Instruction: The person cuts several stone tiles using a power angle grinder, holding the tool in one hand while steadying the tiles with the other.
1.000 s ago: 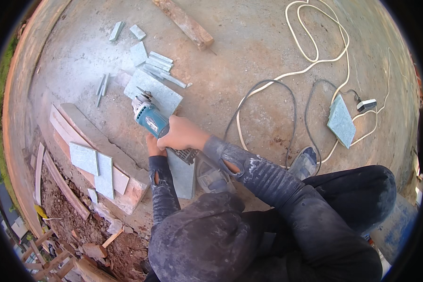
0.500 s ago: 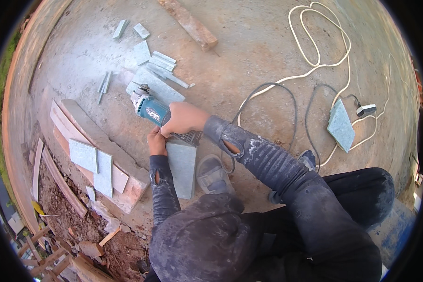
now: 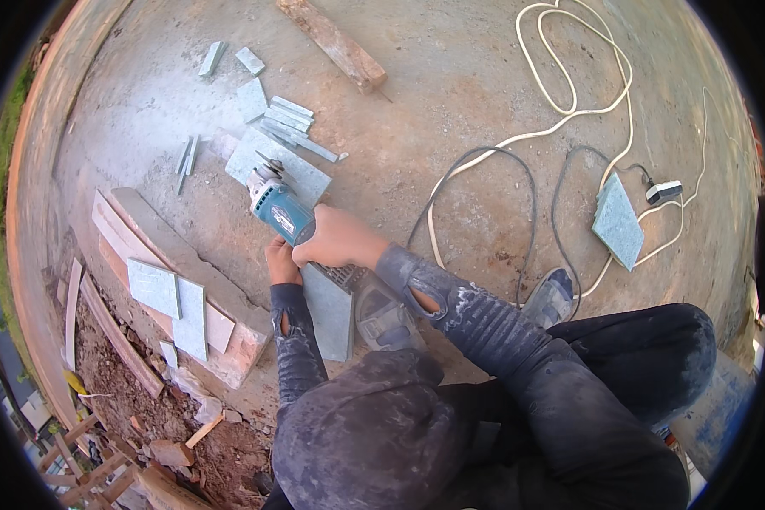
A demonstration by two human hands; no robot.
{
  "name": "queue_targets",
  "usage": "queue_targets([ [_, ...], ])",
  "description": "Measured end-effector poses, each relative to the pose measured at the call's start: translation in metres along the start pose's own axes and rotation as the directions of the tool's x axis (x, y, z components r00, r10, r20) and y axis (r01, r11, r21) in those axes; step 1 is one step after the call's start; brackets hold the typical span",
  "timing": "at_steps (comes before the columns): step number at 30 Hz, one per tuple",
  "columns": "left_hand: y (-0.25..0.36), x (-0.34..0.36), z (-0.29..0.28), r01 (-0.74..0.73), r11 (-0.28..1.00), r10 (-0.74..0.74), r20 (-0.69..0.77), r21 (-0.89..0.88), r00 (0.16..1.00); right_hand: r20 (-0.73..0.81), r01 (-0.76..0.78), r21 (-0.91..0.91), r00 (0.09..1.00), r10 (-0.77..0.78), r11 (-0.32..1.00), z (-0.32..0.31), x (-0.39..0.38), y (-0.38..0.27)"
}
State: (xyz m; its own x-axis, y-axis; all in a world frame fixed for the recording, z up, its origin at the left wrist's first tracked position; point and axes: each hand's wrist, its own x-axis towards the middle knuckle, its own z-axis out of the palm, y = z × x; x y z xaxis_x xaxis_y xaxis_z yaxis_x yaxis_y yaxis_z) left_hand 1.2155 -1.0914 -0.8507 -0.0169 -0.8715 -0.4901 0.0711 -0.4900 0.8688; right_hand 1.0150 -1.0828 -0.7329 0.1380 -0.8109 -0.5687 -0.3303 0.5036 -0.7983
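My right hand point(image 3: 340, 238) is wrapped round the rear of a teal angle grinder point(image 3: 282, 212). Curled against the tool's lower left side is my left hand point(image 3: 283, 259); its fingertips are partly hidden. The grinder's metal head and disc lie over a pale blue-green stone tile point(image 3: 302, 176) on the ground. Whether the disc touches that tile, I cannot tell. Close to my hands, another tile point(image 3: 330, 319) lies partly under the grinder's rear end and my right wrist.
Narrow tile strips point(image 3: 289, 119) lie beyond the grinder. At left, loose tiles point(image 3: 191, 319) rest on a stone slab point(image 3: 174, 234). A wooden beam point(image 3: 336, 42) lies far ahead. A dark cord point(image 3: 531, 187), a cream cable point(image 3: 561, 127) and a tile point(image 3: 618, 225) occupy the right.
The grinder has shifted a little toward me and to the right, its disc drawing back across the far tile. More of my right shoe shows now. Both hands keep their places on the tool.
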Motion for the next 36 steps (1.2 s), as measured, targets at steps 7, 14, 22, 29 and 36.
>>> queue_targets([
  [7,0.0,0.0,0.002,0.0,1.0,0.0,0.019,0.006,1.0,0.055,0.045,-0.02,0.998,-0.043,0.999,-0.014,0.046,-0.02],
  [14,0.003,0.0,-0.005,0.075,0.996,-0.077,0.038,0.05,0.996,0.141,0.101,-0.071,0.986,-0.09,0.992,-0.037,0.028,-0.007],
  [22,0.012,-0.006,0.012,0.113,0.99,-0.108,-0.06,0.08,0.992,0.299,0.1,-0.385,0.954,0.021,0.918,-0.094,-0.002,0.006],
  [29,0.012,-0.007,0.01,0.109,0.99,-0.105,-0.038,0.094,0.994,0.422,0.265,-0.564,0.907,-0.002,0.782,-0.109,0.026,-0.014],
  [36,0.015,-0.006,0.014,0.129,0.989,-0.128,-0.024,0.077,0.992,0.485,0.34,-0.58,0.874,-0.022,0.74,-0.082,0.057,-0.047],
])
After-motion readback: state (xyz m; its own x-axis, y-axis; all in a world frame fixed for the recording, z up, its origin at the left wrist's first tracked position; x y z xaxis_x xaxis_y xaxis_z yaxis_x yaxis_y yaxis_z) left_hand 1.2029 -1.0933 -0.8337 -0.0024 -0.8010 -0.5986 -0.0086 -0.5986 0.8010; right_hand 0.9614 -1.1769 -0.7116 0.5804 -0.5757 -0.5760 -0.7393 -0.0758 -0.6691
